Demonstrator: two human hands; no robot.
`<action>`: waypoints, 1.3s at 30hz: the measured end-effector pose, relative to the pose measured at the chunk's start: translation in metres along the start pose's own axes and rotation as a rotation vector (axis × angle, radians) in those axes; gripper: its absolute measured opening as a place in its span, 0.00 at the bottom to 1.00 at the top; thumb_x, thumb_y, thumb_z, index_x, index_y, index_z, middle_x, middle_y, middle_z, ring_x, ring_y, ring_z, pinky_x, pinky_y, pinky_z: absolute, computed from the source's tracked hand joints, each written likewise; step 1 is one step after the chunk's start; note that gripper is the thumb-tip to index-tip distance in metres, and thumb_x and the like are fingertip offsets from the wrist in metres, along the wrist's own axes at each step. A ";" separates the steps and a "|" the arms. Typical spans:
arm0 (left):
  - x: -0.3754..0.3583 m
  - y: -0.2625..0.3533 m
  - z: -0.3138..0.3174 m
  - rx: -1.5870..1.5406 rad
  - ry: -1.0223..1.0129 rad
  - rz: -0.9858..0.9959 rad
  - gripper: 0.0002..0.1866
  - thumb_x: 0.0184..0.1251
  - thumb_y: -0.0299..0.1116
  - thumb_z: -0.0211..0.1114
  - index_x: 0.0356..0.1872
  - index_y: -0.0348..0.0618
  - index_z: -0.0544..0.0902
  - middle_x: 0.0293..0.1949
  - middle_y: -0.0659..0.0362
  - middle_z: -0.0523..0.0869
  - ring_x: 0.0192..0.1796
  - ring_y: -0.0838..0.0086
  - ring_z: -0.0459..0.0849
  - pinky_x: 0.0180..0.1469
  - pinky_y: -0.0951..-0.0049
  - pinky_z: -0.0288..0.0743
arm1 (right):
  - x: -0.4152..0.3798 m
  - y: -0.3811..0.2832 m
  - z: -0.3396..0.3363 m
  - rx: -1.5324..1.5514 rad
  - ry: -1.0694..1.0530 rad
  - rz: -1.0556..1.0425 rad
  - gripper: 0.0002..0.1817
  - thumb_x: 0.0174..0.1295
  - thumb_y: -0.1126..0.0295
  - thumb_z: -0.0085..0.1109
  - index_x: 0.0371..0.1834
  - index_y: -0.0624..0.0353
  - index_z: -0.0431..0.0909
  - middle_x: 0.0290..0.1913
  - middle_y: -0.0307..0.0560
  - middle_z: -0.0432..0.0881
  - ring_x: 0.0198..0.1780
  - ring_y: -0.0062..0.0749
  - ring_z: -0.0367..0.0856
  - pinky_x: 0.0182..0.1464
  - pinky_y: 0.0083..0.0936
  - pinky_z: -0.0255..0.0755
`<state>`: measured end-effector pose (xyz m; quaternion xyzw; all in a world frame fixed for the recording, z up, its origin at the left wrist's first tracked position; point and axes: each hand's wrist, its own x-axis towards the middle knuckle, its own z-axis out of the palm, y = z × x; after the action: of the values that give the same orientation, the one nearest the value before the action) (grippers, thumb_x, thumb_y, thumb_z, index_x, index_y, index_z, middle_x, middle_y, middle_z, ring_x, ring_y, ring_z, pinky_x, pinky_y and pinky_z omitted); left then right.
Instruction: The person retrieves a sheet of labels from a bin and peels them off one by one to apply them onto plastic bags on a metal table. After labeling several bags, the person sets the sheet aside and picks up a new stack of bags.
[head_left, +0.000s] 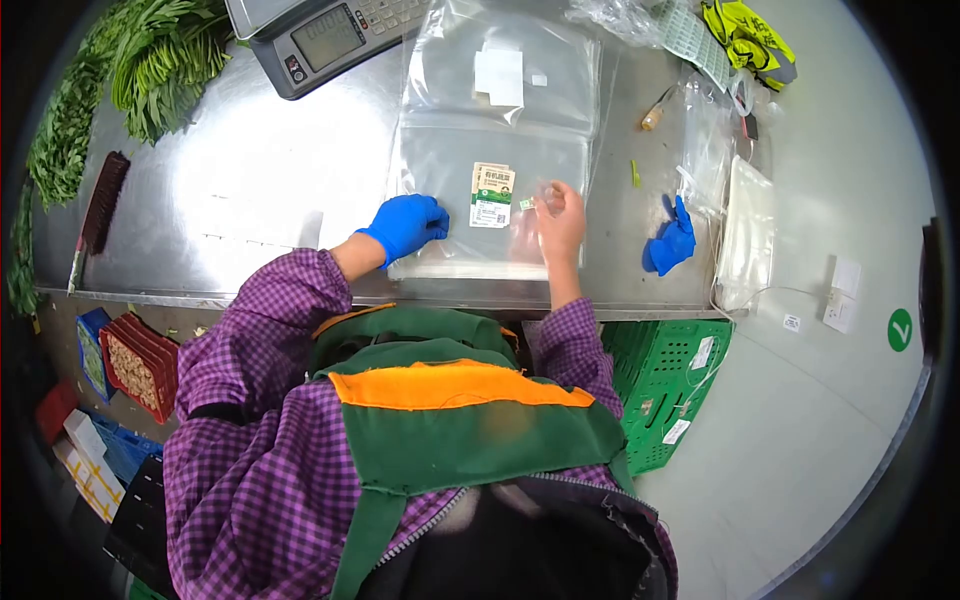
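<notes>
A stack of clear plastic bags (430,160) lies flat on the steel table in front of me. On the upper bag is a printed label (491,197) with a green band, a code square and small text. My left hand (408,230), in a blue glove, rests at the left side of the bags with its fingers curled in; anything inside them is hidden. Bare, my right hand (560,222) is over the right part of the bags, thumb and finger pinched on a small green-and-white sticker (528,204).
A digital scale (335,40) stands at the back, with leafy greens (165,75) to its left. A dark-bristled brush (104,205) lies at the left edge. On the right are a crumpled blue glove (672,242) and loose plastic (705,150). Green crates (665,390) stand below the table.
</notes>
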<state>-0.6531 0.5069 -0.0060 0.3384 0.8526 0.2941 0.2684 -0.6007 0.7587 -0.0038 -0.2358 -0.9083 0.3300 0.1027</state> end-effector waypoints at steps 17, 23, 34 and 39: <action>-0.023 -0.090 -0.166 -0.646 1.139 -0.302 0.17 0.63 0.37 0.64 0.48 0.38 0.81 0.46 0.59 0.84 0.49 0.77 0.79 0.55 0.77 0.69 | -0.039 -0.068 -0.021 0.811 -0.126 0.195 0.11 0.64 0.76 0.54 0.49 0.65 0.74 0.36 0.40 0.79 0.34 0.17 0.75 0.37 0.13 0.70; -0.196 -0.175 -0.114 -0.342 1.500 -0.767 0.19 0.62 0.38 0.64 0.51 0.40 0.78 0.50 0.55 0.79 0.49 0.69 0.78 0.53 0.71 0.71 | -0.044 -0.058 -0.002 0.700 -0.244 0.173 0.11 0.66 0.75 0.52 0.50 0.64 0.74 0.37 0.38 0.80 0.33 0.15 0.75 0.34 0.12 0.68; -0.186 -0.133 -0.070 -0.916 1.203 -0.752 0.33 0.54 0.42 0.71 0.58 0.31 0.72 0.34 0.57 0.83 0.30 0.77 0.80 0.33 0.77 0.75 | -0.052 -0.096 0.015 0.708 -0.512 0.064 0.10 0.66 0.75 0.51 0.49 0.63 0.75 0.38 0.41 0.80 0.33 0.15 0.75 0.34 0.12 0.69; -0.127 -0.022 -0.087 -0.958 1.045 -0.276 0.15 0.62 0.23 0.60 0.50 0.37 0.80 0.42 0.57 0.84 0.36 0.79 0.82 0.37 0.79 0.77 | -0.064 -0.110 0.018 0.849 -0.600 0.230 0.12 0.69 0.70 0.49 0.51 0.64 0.73 0.40 0.45 0.80 0.33 0.19 0.76 0.34 0.14 0.71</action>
<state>-0.6401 0.3721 0.0714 -0.1120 0.6820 0.7224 -0.0209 -0.5907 0.6435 0.0514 -0.1669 -0.6527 0.7305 -0.1122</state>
